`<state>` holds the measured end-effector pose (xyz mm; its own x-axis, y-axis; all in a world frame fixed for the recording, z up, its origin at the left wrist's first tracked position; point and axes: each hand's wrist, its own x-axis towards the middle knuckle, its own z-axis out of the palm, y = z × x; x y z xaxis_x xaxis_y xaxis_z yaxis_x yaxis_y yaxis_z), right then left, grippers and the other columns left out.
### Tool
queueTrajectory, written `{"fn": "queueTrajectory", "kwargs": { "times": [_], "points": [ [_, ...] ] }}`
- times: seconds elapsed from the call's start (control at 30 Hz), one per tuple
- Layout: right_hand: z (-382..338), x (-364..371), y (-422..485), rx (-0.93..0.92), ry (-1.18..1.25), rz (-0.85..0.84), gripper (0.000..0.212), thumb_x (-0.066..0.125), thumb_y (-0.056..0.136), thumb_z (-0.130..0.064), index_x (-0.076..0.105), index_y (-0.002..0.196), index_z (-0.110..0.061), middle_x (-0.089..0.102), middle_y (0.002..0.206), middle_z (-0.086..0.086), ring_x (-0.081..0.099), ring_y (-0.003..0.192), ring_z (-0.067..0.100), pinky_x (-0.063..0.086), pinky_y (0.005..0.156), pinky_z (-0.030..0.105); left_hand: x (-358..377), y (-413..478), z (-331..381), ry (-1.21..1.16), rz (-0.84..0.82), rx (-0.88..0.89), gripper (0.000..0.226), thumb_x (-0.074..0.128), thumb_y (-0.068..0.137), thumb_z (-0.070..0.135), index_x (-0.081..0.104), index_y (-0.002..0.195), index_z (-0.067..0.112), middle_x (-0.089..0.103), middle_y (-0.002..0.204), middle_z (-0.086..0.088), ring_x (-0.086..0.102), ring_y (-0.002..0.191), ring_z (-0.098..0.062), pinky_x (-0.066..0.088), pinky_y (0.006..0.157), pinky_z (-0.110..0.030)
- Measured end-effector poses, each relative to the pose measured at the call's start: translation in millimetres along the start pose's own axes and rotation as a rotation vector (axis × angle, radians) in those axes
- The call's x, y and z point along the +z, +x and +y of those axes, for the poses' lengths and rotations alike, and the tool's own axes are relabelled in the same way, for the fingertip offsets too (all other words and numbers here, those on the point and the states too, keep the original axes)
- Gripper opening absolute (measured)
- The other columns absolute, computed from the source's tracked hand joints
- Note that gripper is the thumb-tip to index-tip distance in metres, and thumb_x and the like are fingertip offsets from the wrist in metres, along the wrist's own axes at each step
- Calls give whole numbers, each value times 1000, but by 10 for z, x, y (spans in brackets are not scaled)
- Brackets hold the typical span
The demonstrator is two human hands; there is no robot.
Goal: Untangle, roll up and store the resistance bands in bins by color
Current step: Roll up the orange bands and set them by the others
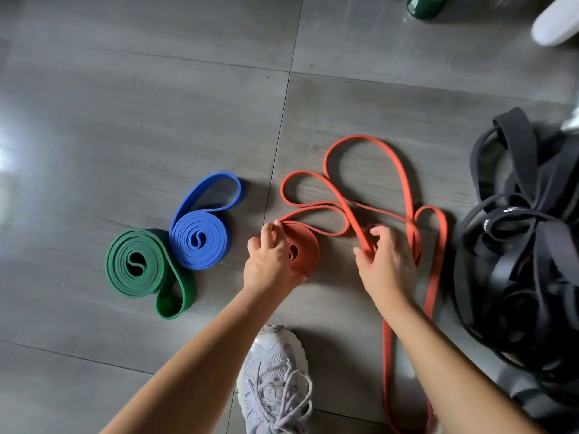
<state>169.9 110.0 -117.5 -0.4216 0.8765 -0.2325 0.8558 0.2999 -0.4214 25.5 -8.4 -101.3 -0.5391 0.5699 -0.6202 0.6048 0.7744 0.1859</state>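
On the grey tiled floor lies an orange resistance band (pixel 404 183), partly wound into a small roll (pixel 305 249) with long loose loops trailing right and toward me. My left hand (pixel 271 261) grips the roll, fingers curled over its top edge. My right hand (pixel 387 261) pinches a loose strand of the same band just right of the roll. A rolled blue band (pixel 200 239) and a rolled green band (pixel 138 264) lie side by side to the left, each with a loop sticking out.
A tangled heap of black bands (pixel 520 245) fills the right side. My grey sneaker (pixel 274 380) stands on the floor between my arms. A white shoe (pixel 556 23) and a green object (pixel 424 6) sit at the top right edge.
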Motion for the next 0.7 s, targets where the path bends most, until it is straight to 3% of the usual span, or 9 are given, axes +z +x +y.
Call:
{"fn": "queueTrajectory", "kwargs": {
  "times": [0.07, 0.13, 0.23, 0.37, 0.53, 0.63, 0.7],
  "points": [
    [109, -65, -21, 64, -66, -81, 33, 73, 77, -20, 60, 105, -8, 61, 103, 16, 55, 102, 36, 44, 82, 40, -32, 20, 34, 12, -15, -15, 116, 76, 70, 45, -1, 149, 11, 11, 147, -3, 29, 122, -30, 47, 87, -38],
    [166, -165, -13, 62, -86, -109, 23, 71, 80, -22, 63, 97, -9, 66, 98, 12, 59, 97, 35, 44, 77, 38, -56, 21, 70, 1, -29, -34, 113, 75, 72, 44, -1, 149, 11, 11, 148, -3, 29, 123, -30, 45, 89, -39],
    [155, -403, 40, 79, -61, -23, 20, 65, 84, -28, 63, 98, -13, 69, 97, 10, 62, 93, 36, 44, 75, 39, -80, -23, 60, -51, -75, -36, 106, 70, 77, 45, -2, 150, 15, 7, 152, -3, 25, 131, -34, 39, 98, -40],
    [127, -821, 20, 217, 79, 38, 30, 58, 90, -29, 60, 109, -6, 68, 104, 22, 63, 98, 40, 46, 81, 43, -243, -242, 70, -54, -135, 1, 99, 64, 82, 47, -2, 150, 19, -2, 157, -7, 9, 142, -38, 24, 112, -45],
    [48, -1441, -251, 276, 322, 196, 25, 58, 89, -22, 64, 103, -2, 68, 102, 21, 63, 98, 37, 45, 80, 39, -658, -772, 187, -116, -70, 85, 77, 60, 86, 40, 21, 147, 16, 15, 153, -10, 32, 132, -35, 36, 105, -44],
    [-30, -1846, -469, 314, 520, 243, 38, 54, 80, -42, 65, 95, -8, 70, 90, 19, 65, 90, 37, 50, 81, 42, -943, -1143, 232, -129, -23, 120, 67, 58, 88, 40, 30, 144, 15, 24, 147, -8, 43, 125, -30, 40, 97, -35],
    [-60, -2117, -606, 312, 569, 218, 33, 56, 83, -42, 66, 89, -12, 70, 85, 16, 65, 86, 36, 51, 79, 43, -1139, -1357, 252, -135, -12, 129, 61, 58, 88, 38, 37, 141, 15, 28, 144, -7, 47, 121, -28, 38, 87, -27]
  ]
}}
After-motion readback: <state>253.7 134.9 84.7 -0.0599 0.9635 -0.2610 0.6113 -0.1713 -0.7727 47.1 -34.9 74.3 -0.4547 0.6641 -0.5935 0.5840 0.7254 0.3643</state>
